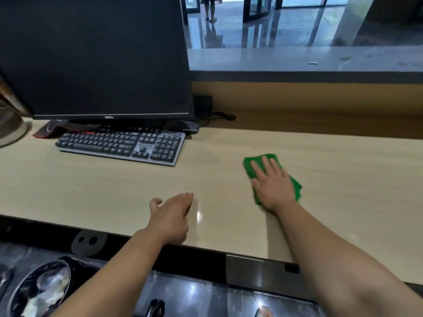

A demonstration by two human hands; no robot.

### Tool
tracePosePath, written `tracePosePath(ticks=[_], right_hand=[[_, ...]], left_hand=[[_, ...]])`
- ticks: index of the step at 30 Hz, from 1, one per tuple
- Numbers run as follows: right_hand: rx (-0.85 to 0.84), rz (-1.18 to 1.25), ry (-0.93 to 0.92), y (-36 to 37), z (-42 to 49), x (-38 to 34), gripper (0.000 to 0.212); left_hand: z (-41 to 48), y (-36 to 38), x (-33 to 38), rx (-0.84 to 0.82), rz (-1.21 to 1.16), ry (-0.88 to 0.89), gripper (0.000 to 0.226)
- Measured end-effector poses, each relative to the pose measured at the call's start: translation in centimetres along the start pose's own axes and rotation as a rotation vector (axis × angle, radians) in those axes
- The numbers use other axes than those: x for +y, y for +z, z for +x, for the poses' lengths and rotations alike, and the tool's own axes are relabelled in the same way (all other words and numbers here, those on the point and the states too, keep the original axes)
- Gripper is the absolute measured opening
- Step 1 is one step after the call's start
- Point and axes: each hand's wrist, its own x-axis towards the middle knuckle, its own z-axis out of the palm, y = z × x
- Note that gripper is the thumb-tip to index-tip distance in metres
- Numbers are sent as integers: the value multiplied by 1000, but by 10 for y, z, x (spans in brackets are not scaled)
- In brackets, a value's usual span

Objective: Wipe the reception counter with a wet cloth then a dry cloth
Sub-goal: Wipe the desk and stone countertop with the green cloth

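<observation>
Green cloth (pixel 248 167) pinned flat beneath the right hand (pixel 273 184), palm down, fingers straight and spread across it: an open, pressing hand, not a grasp. Crumpled edges of the fabric showing past the fingertips and beside the wrist. Lying on the pale wood-grain counter (pixel 114 186), right of centre, well apart from the keyboard (pixel 121 145). Left hand (pixel 170 216) nearer the front edge, fingers loosely extended, holding nothing; touching the surface or just above it, cannot tell. Just right of that hand, a small wet gleam (pixel 199 215) on the wood. Further left, dark monitor (pixel 96 56) standing behind the keyboard, cables (pixel 215 115) trailing at its right. Beyond, a raised grey ledge (pixel 297 58). Below the counter's front edge, lower left, a round bin (pixel 41 287) of crumpled waste.
</observation>
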Motion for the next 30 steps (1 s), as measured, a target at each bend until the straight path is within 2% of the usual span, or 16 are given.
tracePosePath(ticks=[4,7,13,16,20,23,26,30], right_hand=[[22,44,266,-2,-22,69,57],[26,70,408,1,-38,88,57],[25,108,557,13,-63,33,59],[23,109,426,16,-66,-21,59],[-3,70,36,19,-49,-83,58],[-22,30,-164,17,-14,-95,56],[-36,17,-233,10,23,-85,55],[-21,18,-218,2,53,-54,55]], left_hand=[[9,-3,18,-34,26,7,55],[13,-5,25,-53,17,15,55],[22,-7,31,-80,35,12,56],[30,-8,30,-60,55,17,58],[42,-7,29,-39,72,6,63],[54,-5,28,2,68,6,53],[64,-3,32,-8,88,-11,44],[74,-2,40,-20,96,8,46]])
